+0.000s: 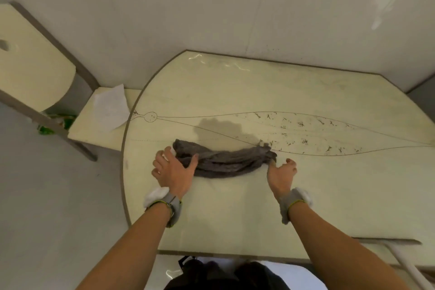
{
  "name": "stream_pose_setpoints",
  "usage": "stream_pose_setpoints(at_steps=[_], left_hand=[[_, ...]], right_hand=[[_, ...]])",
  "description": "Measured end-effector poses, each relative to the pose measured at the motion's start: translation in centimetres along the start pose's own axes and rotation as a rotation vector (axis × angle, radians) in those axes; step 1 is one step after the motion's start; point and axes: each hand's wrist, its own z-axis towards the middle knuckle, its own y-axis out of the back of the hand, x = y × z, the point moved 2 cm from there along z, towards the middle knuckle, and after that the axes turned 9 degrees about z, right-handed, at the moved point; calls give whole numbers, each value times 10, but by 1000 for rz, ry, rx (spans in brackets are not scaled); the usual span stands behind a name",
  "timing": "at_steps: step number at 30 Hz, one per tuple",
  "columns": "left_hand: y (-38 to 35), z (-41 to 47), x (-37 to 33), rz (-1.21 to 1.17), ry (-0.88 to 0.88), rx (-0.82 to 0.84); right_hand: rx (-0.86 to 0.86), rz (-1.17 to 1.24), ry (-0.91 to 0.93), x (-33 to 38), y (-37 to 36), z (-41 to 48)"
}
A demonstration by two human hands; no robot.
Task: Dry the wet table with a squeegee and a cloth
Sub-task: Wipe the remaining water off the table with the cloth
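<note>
A grey cloth (223,160) lies bunched into a long roll on the pale table (235,207). My left hand (173,169) grips its left end, thumb over the fabric. My right hand (281,173) pinches its right end near a tufted corner. Water streaks (221,61) glisten at the table's far edge. A dark patch (219,129) lies just behind the cloth; I cannot tell whether it is wet or a shadow. No squeegee is in view.
Thin curved lines and dark specks (306,134) mark the table's right half. A bench (101,125) with a white sheet of paper (111,108) stands left of the table, and a chair (33,59) beyond it. Walls close in behind.
</note>
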Motion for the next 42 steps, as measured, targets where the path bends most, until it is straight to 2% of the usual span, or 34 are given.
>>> stream_pose_setpoints(at_steps=[2, 4, 6, 8, 11, 13, 16, 20, 29, 32, 34, 37, 39, 40, 42], left_hand=[[-19, 0, 7, 223, -310, 9], [-36, 4, 8, 371, -539, 69], [-49, 7, 3, 444, -603, 175], [-60, 13, -1, 495, -646, 210], [-64, 25, 4, 537, -703, 194], [-61, 23, 11, 535, -771, 129], [-60, 6, 22, 465, -866, 73], [-73, -4, 17, 487, -893, 60], [-75, 36, -7, 550, -768, 57], [-75, 52, -15, 415, -890, -3], [-61, 70, -27, 251, -934, 63], [-40, 106, -51, 206, -701, 288], [-30, 130, -64, 210, -565, 335], [-25, 139, -69, 223, -562, 233], [-21, 143, -70, 321, -679, -70]], right_hand=[[54, -283, 226, -7, 4, -10], [227, -587, 475, -11, -3, -17], [394, -902, 612, -17, -18, -17], [457, -1103, 740, -19, -34, -10], [503, -1249, 858, -14, -54, 14], [562, -1318, 875, -12, -59, 29], [605, -1287, 951, -18, -46, 31], [536, -1240, 1025, -47, -18, 13], [508, -1286, 939, -12, -51, 52], [562, -1246, 1099, 5, -57, 63], [684, -1152, 1169, 28, -59, 74], [847, -1028, 947, 69, -71, 100], [782, -1010, 857, 92, -82, 118], [705, -1010, 873, 101, -86, 124], [555, -1016, 1022, 105, -89, 127]])
